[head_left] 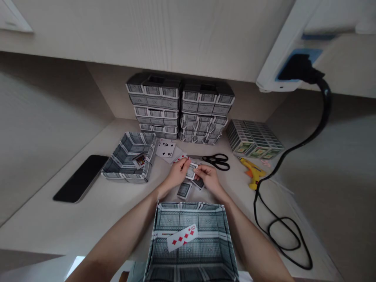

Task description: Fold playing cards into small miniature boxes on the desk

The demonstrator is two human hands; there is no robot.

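A playing card (pixel 191 171), its patterned back facing up, is held between my left hand (pixel 178 171) and my right hand (pixel 207 174). Both hands have their fingers closed on its edges; whether more than one card is there I cannot tell. Just below them on the table lies a small stack of cards (pixel 184 190), with other cards partly hidden under my right hand. Closest to me, between my forearms, stands an open box made of cards (pixel 190 270). A loose strip of a diamond card (pixel 182 237) lies inside it.
Black-handled scissors (pixel 217 161) lie beyond my hands, near face-up cards (pixel 165 149). A second card box (pixel 125 179) and a phone (pixel 80 178) are left. Stacked card boxes (pixel 155 98) stand behind. Right are packs of cards (pixel 255 139), a yellow glue gun (pixel 254 172) and a black cord (pixel 307 137).
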